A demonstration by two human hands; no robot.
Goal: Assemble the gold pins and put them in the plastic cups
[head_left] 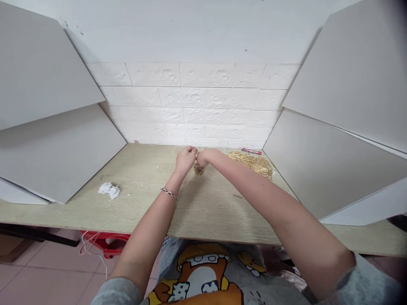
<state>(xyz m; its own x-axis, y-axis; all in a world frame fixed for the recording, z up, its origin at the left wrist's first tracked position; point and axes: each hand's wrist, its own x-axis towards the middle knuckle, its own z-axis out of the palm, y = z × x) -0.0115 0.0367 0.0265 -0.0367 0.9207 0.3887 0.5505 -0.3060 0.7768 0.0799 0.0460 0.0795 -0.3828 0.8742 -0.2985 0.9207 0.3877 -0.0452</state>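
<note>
My left hand (186,159) is closed, with thumb and fingertips pinched together at the middle of the table near the wall. Close against it is my right hand (203,157), bent down at the wrist with its fingers curled in. Whatever is pinched between them is too small to make out. Just under my right hand shows a small gold cluster (199,170), partly hidden by the fingers. Thin pale thread (174,150) seems to loop on the table behind my left hand. A pile of thin gold sticks (252,164) lies to the right, partly behind my right forearm.
A red patterned tube (251,151) lies behind the gold pile. One loose stick (238,196) is nearer the front. Crumpled white tissue (110,190) sits at left. Grey panels (60,156) flank the wooden table (146,182), and a white brick-pattern wall (193,97) closes the back.
</note>
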